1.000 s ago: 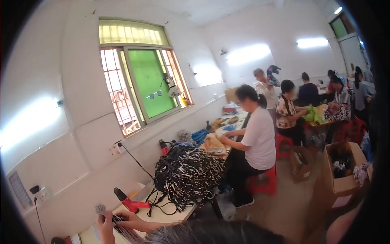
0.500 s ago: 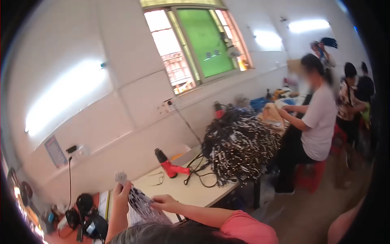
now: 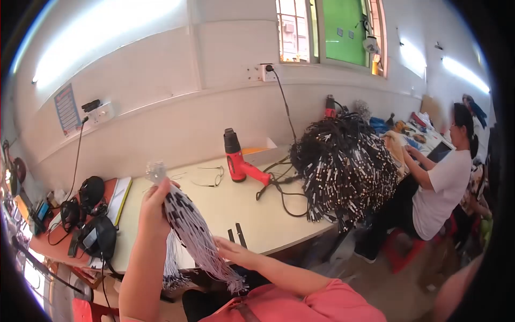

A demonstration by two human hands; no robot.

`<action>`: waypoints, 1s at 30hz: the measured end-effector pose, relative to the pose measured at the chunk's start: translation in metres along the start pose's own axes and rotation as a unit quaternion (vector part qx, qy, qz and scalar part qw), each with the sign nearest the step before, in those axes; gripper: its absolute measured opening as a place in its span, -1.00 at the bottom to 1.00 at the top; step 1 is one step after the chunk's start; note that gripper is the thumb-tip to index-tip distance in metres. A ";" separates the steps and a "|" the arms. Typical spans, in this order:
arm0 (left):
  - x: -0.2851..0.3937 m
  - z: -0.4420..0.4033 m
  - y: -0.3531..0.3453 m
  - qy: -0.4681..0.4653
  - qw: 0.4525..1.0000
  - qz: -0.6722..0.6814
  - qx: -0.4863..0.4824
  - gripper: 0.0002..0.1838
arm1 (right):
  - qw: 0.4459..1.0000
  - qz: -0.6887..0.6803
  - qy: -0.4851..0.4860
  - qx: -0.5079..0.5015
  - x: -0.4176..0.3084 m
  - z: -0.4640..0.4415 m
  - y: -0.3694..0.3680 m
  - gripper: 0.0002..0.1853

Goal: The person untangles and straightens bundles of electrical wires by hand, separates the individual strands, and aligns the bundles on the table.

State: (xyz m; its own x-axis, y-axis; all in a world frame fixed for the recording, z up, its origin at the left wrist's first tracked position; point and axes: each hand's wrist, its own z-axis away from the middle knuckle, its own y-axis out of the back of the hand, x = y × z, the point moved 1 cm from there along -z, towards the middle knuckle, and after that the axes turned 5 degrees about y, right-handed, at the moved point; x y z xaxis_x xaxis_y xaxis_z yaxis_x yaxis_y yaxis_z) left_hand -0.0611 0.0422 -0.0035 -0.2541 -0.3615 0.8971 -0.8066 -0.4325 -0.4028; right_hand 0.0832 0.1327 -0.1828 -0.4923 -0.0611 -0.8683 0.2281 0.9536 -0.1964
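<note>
My left hand (image 3: 155,198) is closed around the upper part of a bundle of thin white wires (image 3: 196,231). Clear connector ends (image 3: 155,170) stick out above the fist, and short black sleeves band the strands just below it. The wires hang down to the right, their dark-tipped ends loose near my lap. At the bundle's lower right side, my right hand (image 3: 233,252) lies against the strands with its fingers stretched out; the fingertips are partly hidden by the wires. Behind and below my left forearm hangs another bunch of white wires (image 3: 173,263) at the table edge.
A red heat gun (image 3: 238,163) stands on the table (image 3: 268,231), its cord running right. Beside it rises a large heap of black cables (image 3: 348,166). Black headset-like gear (image 3: 99,236) lies on the left. A seated person (image 3: 434,182) handles cloth at the right.
The camera view has tilted down and turned left, bringing more of the table and bundle into view. My left hand still grips the wires; my right hand stays by the strands.
</note>
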 end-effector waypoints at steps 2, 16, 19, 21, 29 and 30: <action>-0.010 -0.007 0.008 0.027 0.995 0.095 0.022 -0.74 | 0.997 -0.004 -0.073 0.038 0.016 0.019 -0.005 -0.50; 0.059 -0.108 0.083 -0.044 0.947 0.231 0.219 -0.71 | 0.976 -0.051 -0.187 -0.095 0.000 0.023 0.009 -0.49; 0.038 -0.130 0.130 -0.040 0.937 0.221 0.266 -0.68 | 0.982 0.007 -0.191 -0.010 -0.034 0.016 0.034 -0.57; 0.011 -0.151 0.167 -0.009 0.934 0.219 0.281 -0.62 | 0.971 0.123 -0.203 0.023 -0.062 -0.003 0.049 -0.63; -0.051 -0.156 0.170 0.092 0.981 -0.078 0.150 -0.38 | 0.803 0.592 -0.044 0.062 -0.057 -0.068 0.093 -0.71; -0.067 -0.161 0.183 0.091 0.970 -0.177 0.139 -0.30 | 0.782 0.613 -0.102 0.051 -0.041 -0.074 0.096 -0.70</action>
State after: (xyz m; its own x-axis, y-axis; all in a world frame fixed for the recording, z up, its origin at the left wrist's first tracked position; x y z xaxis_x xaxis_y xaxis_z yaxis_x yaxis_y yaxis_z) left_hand -0.2773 0.1209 -0.1082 -0.0981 -0.0086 0.9951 -0.6921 -0.7179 -0.0744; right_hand 0.0631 0.2483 -0.1321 0.2898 0.8252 -0.4848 0.4944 0.3047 0.8141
